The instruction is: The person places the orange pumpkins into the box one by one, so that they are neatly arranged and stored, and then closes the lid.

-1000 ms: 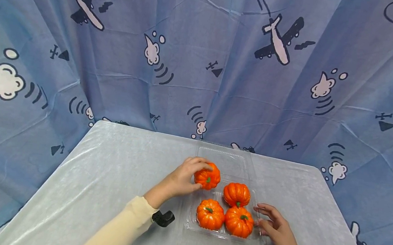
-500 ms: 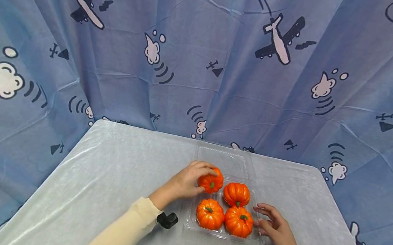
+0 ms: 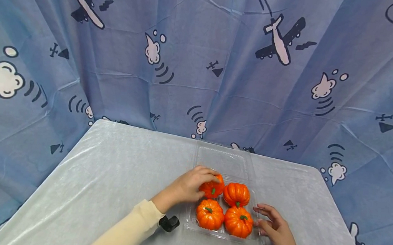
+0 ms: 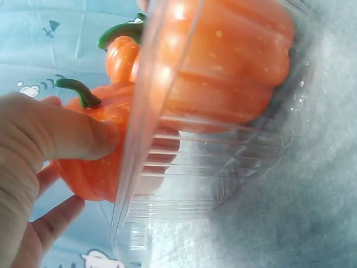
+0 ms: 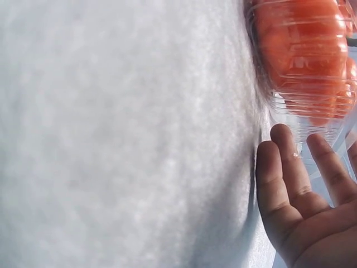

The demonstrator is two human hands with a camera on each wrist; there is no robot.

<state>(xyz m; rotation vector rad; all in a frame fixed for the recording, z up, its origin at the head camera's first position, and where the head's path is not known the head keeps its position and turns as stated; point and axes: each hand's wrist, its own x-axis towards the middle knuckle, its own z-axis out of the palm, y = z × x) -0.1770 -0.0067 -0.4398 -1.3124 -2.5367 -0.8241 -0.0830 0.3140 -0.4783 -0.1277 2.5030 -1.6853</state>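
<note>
My left hand (image 3: 191, 184) grips a small orange toy pumpkin (image 3: 213, 186) with a green stem, at the back left of a clear plastic clamshell box (image 3: 205, 232). In the left wrist view the thumb lies across the held pumpkin (image 4: 89, 178), whose lower part shows through the box wall. Three more pumpkins sit in the box: one at back right (image 3: 237, 194), one at front left (image 3: 210, 215), one at front right (image 3: 239, 222). At the box's right side is my right hand (image 3: 274, 228), fingers loosely bent, fingertips by the clear wall; contact is hard to tell.
The box's clear lid (image 3: 224, 161) lies folded back toward the rear of the table (image 3: 117, 158), which has a pale cloth. A blue curtain (image 3: 187, 60) printed with planes hangs behind. A black device (image 3: 169, 223) sits at the left wrist.
My left hand has brought its pumpkin down and slightly right, into the back left of the box. The right hand and the other pumpkins have stayed in place.
</note>
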